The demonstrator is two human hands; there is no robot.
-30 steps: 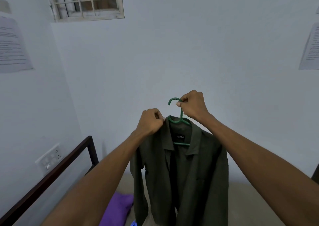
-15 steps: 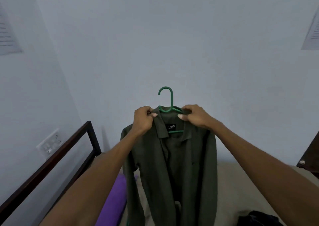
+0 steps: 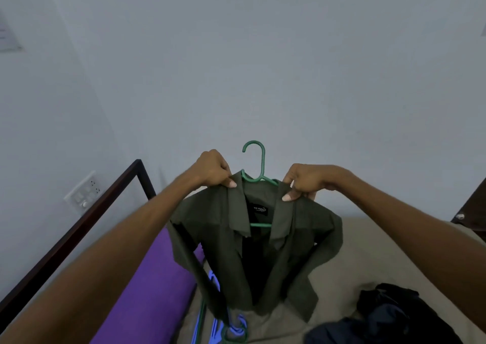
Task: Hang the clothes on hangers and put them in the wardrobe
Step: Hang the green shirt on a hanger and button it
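A dark olive shirt point(image 3: 231, 254) hangs on a green plastic hanger point(image 3: 259, 167), held up over the bed. My left hand point(image 3: 214, 168) pinches the left side of the collar. On the other side my right hand point(image 3: 306, 182) pinches the right collar. The hanger's hook stands free between the two hands. The shirt's lower edge drapes down onto the bed. No wardrobe is in view.
A beige bed point(image 3: 368, 259) lies below with a purple pillow point(image 3: 147, 285) at the left, dark clothes point(image 3: 389, 317) at the lower right and more hangers point(image 3: 231, 330) under the shirt. A dark bed rail point(image 3: 86, 220) runs along the left wall, near a switch plate point(image 3: 82, 195).
My right hand let go of the hanger hook and took the right collar. The shirt came lower toward the bed, and the view tilted down.
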